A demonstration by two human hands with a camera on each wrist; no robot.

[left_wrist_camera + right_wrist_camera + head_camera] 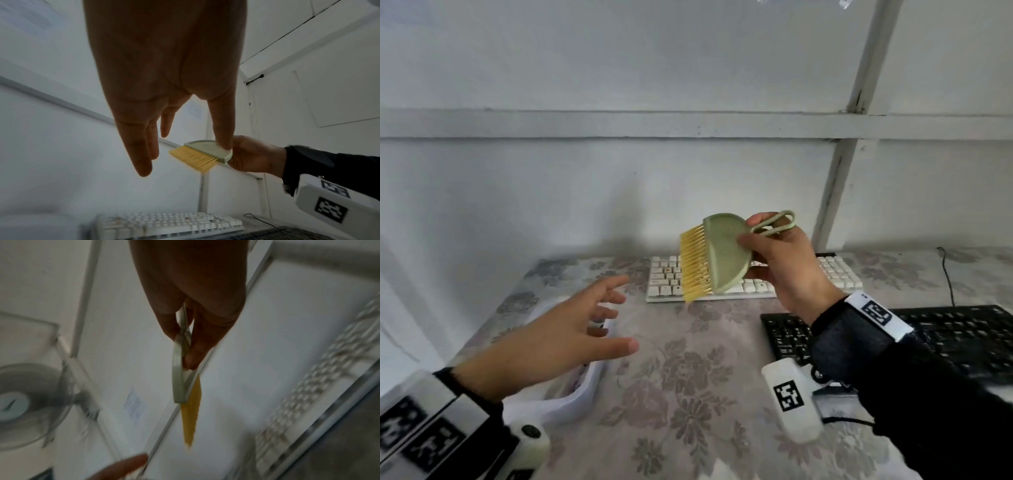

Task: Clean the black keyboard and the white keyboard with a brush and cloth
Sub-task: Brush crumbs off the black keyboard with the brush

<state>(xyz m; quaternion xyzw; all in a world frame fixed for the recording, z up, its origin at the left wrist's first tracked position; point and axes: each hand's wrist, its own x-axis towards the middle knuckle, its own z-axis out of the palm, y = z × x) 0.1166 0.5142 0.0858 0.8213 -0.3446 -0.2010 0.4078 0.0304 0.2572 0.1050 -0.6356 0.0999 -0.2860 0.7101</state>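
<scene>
Above white keyboard [835, 274]: right hand [784, 267] pinching brush [717, 255]; left hand [558, 337] grip spread.

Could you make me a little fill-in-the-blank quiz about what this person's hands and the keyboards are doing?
1. The brush is held by the ____ hand.
2. The brush's bristles are ____ in colour.
3. The left hand holds ____.
4. The keyboard lying nearer the wall is the ____ one.

Missing words: right; yellow; nothing; white

White panelled wall [619, 68] (fan [24, 395] nearby).
</scene>
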